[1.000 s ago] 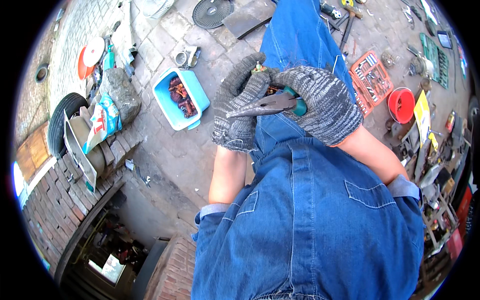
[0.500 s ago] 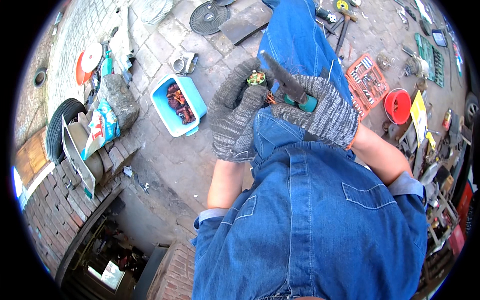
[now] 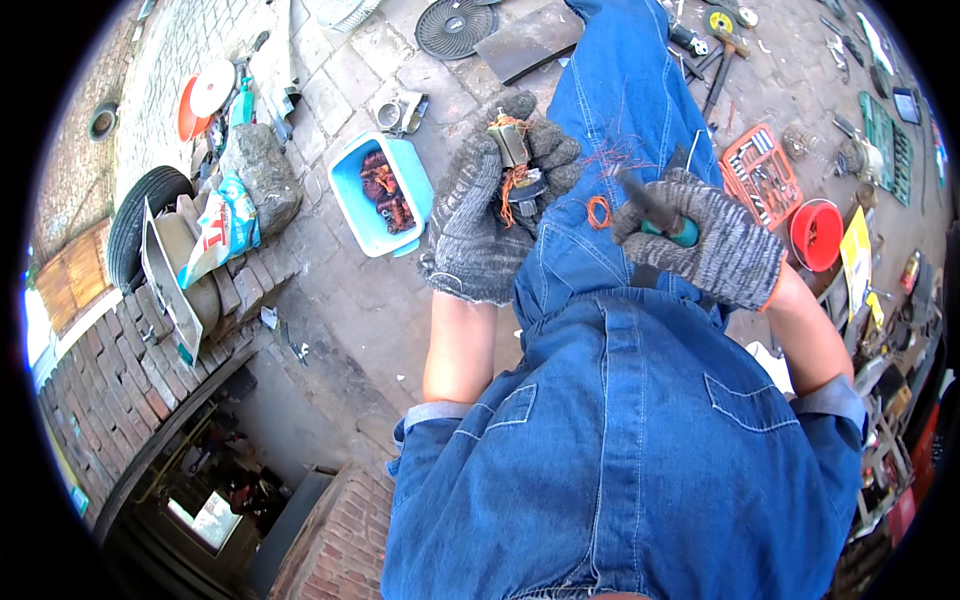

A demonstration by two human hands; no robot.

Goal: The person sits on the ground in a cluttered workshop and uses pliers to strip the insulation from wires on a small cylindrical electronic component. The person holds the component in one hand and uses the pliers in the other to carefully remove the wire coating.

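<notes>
In my gloved left hand (image 3: 470, 220) lies a motor rotor (image 3: 513, 147), with a metal core, a dark end piece and frayed copper wire around its middle. The fingers curl round it from below. To the right, my gloved right hand (image 3: 712, 238) is closed round the teal handle of a knife-like tool (image 3: 686, 232), whose dark blade points up and left, blurred and apart from the rotor. A small loop of copper wire (image 3: 598, 212) and fine loose strands rest on my blue denim trouser leg (image 3: 610, 100) between the hands.
A light-blue basin (image 3: 350, 195) holding copper windings stands on the paving left of my hands. On the right are an orange socket set case (image 3: 763, 180), a red bucket (image 3: 818, 235) and a hammer (image 3: 722, 75). A tyre (image 3: 140, 220) and stone (image 3: 262, 180) lie far left.
My hands have moved apart; the blade has come away from the rotor to the right. My left hand has turned, exposing more of the rotor. The copper loop now shows on my leg.
</notes>
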